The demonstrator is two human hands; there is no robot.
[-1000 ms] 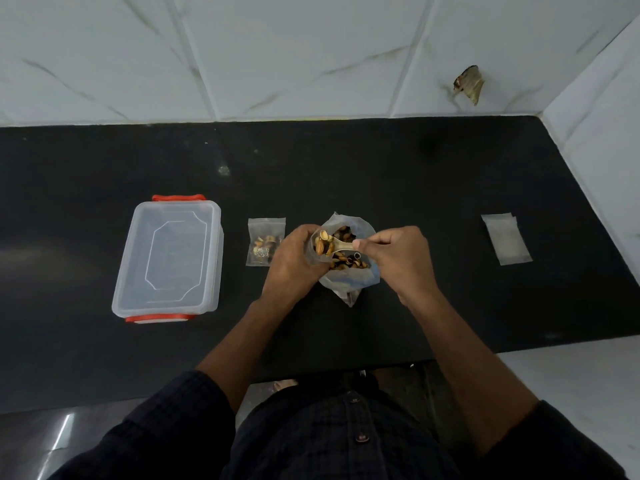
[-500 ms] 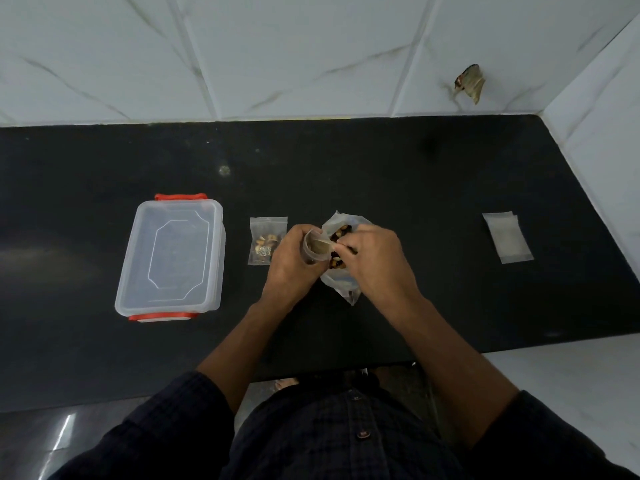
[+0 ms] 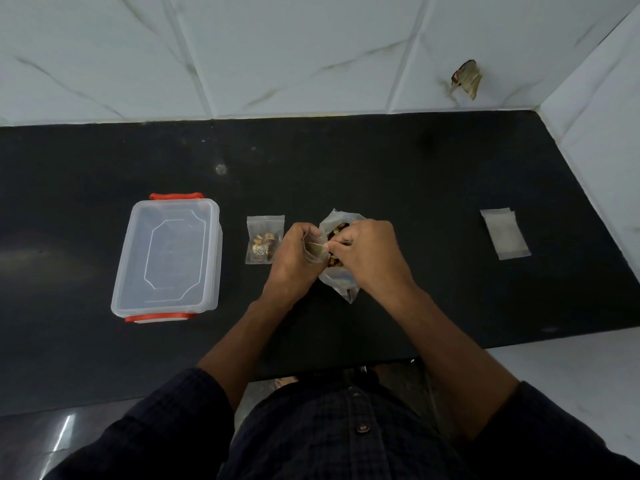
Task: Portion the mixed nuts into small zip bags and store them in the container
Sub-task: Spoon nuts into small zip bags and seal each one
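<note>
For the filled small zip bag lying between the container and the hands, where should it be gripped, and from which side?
Best pinch the filled zip bag by its empty top strip, coming from above at the far edge. It lies flat on the counter with the nuts bunched in its lower half, so the flat upper part is probably easiest to lift. The container sits clear on its left; the left hand crowds its right.

Views: one only — head-worn, wide-angle.
Facing: forward and steeply down, over the wearer's shirt front.
Range: near — black worktop [image 3: 415,202] fills mid-frame, tiled wall [image 3: 277,53] above.
Overlap: no second view.
</note>
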